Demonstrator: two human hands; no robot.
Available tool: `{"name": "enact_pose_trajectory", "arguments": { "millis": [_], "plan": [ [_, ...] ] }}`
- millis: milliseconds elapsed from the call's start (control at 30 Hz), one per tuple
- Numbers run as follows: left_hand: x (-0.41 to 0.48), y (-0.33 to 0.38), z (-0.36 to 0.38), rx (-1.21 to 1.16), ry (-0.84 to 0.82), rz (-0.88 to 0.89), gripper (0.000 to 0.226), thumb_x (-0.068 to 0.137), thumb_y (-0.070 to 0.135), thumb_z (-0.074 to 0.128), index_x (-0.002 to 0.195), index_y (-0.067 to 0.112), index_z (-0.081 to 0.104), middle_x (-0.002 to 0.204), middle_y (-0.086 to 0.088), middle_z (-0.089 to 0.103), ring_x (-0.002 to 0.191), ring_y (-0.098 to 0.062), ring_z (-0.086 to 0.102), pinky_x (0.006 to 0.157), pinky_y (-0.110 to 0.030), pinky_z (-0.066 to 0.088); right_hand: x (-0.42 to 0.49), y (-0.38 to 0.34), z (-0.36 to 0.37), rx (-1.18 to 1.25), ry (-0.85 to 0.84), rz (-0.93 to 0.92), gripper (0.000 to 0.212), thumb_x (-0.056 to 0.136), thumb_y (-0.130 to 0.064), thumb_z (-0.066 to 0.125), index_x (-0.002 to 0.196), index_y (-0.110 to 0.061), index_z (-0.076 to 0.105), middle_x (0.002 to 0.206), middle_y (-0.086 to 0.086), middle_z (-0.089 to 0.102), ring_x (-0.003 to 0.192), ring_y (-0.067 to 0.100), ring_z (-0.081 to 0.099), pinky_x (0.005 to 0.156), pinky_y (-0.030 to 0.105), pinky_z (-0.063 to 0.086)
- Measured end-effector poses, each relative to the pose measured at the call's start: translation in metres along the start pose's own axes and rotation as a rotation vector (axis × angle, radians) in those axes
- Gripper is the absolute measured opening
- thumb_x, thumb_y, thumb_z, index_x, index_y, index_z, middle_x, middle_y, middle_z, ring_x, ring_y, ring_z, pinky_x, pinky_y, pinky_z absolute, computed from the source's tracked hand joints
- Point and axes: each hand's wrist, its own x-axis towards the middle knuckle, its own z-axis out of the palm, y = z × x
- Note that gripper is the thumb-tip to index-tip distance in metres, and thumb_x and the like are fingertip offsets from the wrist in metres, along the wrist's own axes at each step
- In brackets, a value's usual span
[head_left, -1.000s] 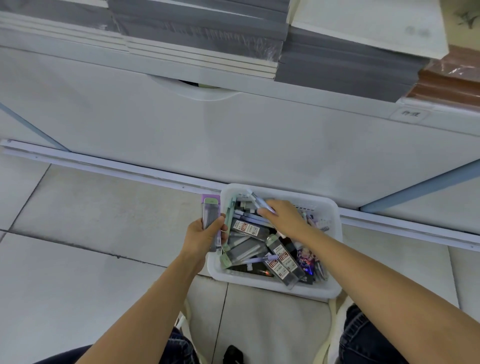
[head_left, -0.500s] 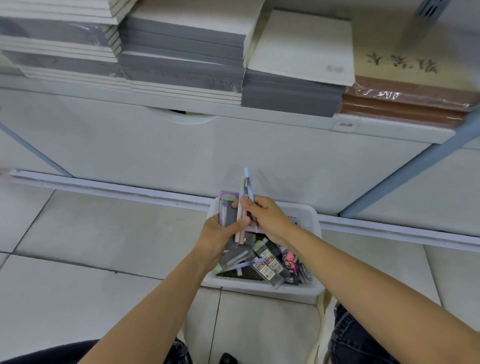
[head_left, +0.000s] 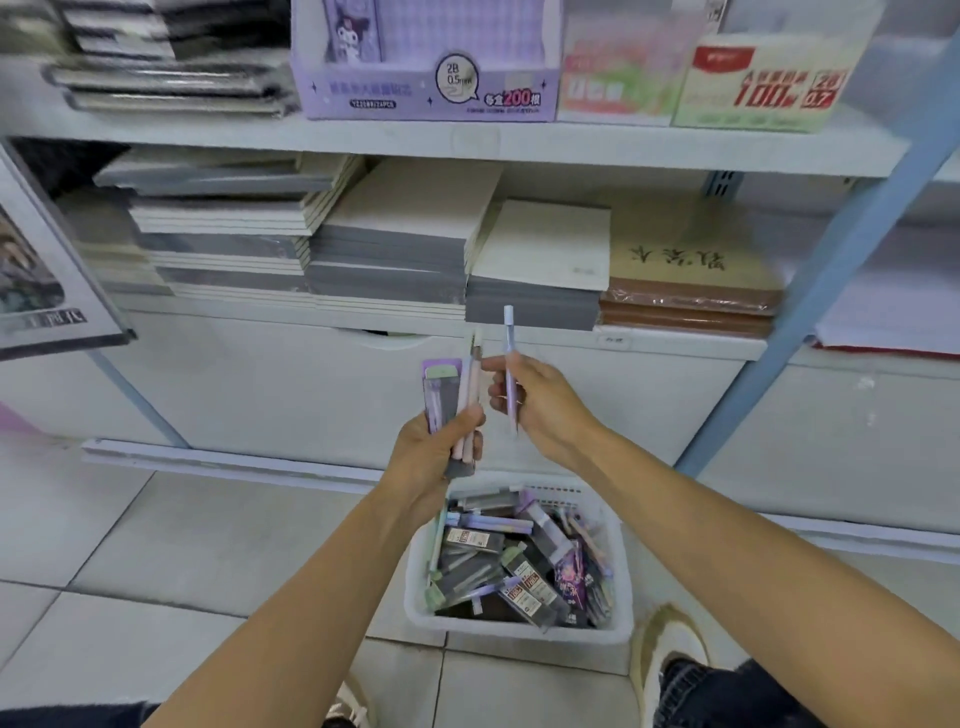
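On the tiled floor, a white basket (head_left: 519, 631) holds packaged pens. Above it, the left hand (head_left: 426, 457) grips a purple blister pack (head_left: 439, 395) and two pink pens (head_left: 470, 384). Just beside it, the right hand (head_left: 545, 405) pinches a lilac pen (head_left: 508, 332) upright. Beyond, stacked notebooks (head_left: 389, 249) fill a shelf.

Upright lilac pen (head_left: 509, 332) just right of two pale pink pens (head_left: 470, 387) and a purple-carded pack (head_left: 440, 397), all near-vertical.
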Motion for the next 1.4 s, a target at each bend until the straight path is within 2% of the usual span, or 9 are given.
{"name": "enact_pose_trajectory", "arguments": {
  "millis": [133,200,300,500,633,767,933,1167,1400],
  "plan": [
    [-0.005,0.042,0.017,0.012,0.021,0.082,0.009,0.085,0.015,0.070,0.091,0.008,0.067,0.071,-0.006,0.063,0.053,-0.014,0.055,0.059,-0.030,0.047,-0.011,-0.050,0.006,-0.174,-0.060,-0.136,0.028,0.103,-0.023,0.041,0.100,-0.019,0.068,0.091,-0.003,0.062,0.078,0.007,0.053,0.077,0.022,0.043],
    [-0.011,0.061,0.027,0.058,0.001,0.127,0.017,0.086,0.015,0.070,0.099,0.006,0.065,0.067,-0.004,0.063,0.053,-0.013,0.055,0.055,-0.027,0.049,-0.015,-0.073,0.010,-0.161,-0.080,-0.195,0.025,0.102,-0.021,0.044,0.105,-0.016,0.068,0.090,-0.010,0.065,0.070,0.001,0.056,0.077,0.021,0.049],
    [-0.020,0.088,0.042,0.051,-0.063,0.181,0.016,0.087,0.014,0.069,0.102,0.007,0.065,0.065,-0.003,0.063,0.055,-0.014,0.056,0.058,-0.024,0.052,-0.020,-0.103,0.015,-0.188,-0.072,-0.297,0.021,0.100,-0.017,0.050,0.111,-0.007,0.065,0.078,-0.014,0.066,0.069,0.006,0.058,0.075,0.023,0.056],
    [-0.035,0.147,0.065,0.112,-0.216,0.275,0.025,0.085,0.015,0.070,0.109,0.007,0.065,0.086,-0.007,0.071,0.059,-0.010,0.059,0.061,-0.023,0.053,-0.024,-0.170,0.013,-0.206,0.001,-0.451,0.013,0.090,-0.011,0.065,0.098,-0.001,0.066,0.075,0.006,0.068,0.062,0.016,0.065,0.070,0.030,0.059],
    [-0.035,0.171,0.088,0.184,-0.201,0.378,0.011,0.084,0.010,0.072,0.094,0.008,0.069,0.082,-0.007,0.074,0.054,-0.009,0.057,0.056,-0.022,0.052,-0.025,-0.204,0.014,-0.240,0.009,-0.515,0.009,0.087,-0.013,0.068,0.092,-0.005,0.067,0.077,0.009,0.068,0.058,0.012,0.065,0.058,0.022,0.056],
    [-0.031,0.197,0.103,0.242,-0.199,0.417,0.005,0.081,0.017,0.075,0.077,0.014,0.077,0.077,-0.006,0.071,0.056,-0.011,0.057,0.058,-0.024,0.052,-0.023,-0.243,0.014,-0.195,0.057,-0.599,0.022,0.096,-0.020,0.058,0.114,-0.008,0.062,0.085,0.003,0.070,0.068,0.013,0.067,0.062,0.026,0.058],
    [-0.027,0.226,0.116,0.283,-0.245,0.432,0.008,0.077,0.021,0.078,0.070,0.017,0.079,0.081,-0.010,0.071,0.056,-0.011,0.057,0.059,-0.025,0.051,-0.017,-0.296,0.007,-0.278,0.044,-0.672,0.025,0.094,-0.012,0.060,0.119,-0.009,0.060,0.085,0.003,0.066,0.067,0.012,0.063,0.064,0.026,0.056],
    [0.000,0.264,0.127,0.222,-0.169,0.486,0.025,0.077,0.022,0.079,0.091,0.003,0.071,0.071,-0.015,0.062,0.061,-0.016,0.060,0.057,-0.026,0.051,0.003,-0.355,-0.011,-0.222,0.143,-0.816,0.012,0.096,-0.009,0.055,0.106,-0.003,0.058,0.090,0.010,0.069,0.079,0.013,0.069,0.069,0.023,0.057],
    [0.032,0.283,0.128,0.155,-0.162,0.518,0.024,0.082,0.015,0.075,0.099,0.001,0.065,0.060,-0.005,0.064,0.056,-0.014,0.060,0.048,-0.022,0.050,0.044,-0.365,-0.028,-0.492,0.314,-0.850,0.015,0.092,-0.007,0.062,0.103,0.002,0.057,0.091,0.019,0.070,0.085,0.023,0.072,0.073,0.029,0.060]
  ]
}}
